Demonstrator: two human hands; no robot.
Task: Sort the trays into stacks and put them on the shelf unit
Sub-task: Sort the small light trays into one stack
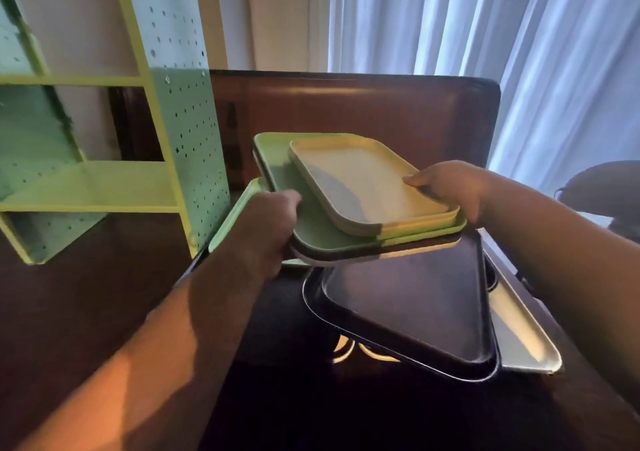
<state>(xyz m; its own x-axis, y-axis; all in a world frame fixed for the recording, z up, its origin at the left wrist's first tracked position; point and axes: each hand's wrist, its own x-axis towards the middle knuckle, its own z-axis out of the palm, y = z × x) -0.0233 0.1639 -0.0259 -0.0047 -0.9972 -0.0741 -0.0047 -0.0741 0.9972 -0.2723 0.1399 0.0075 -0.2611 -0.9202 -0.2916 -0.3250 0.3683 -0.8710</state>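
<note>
While we hold the tray stack [346,208] above the counter [86,312], cream tray [363,180] on top, left hand [266,229] and right hand [450,187] fingers closed on its edges, black tray [415,312] below, green shelf unit [97,180] left.

The shelf unit [86,180] is cut off at the left edge. The held stack [363,208] hides part of the dark tray [415,312] below it.

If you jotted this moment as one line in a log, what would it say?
both hands hold tray stack | left hand on left edge | right hand on right edge | cream tray topmost | black tray below on table
</note>
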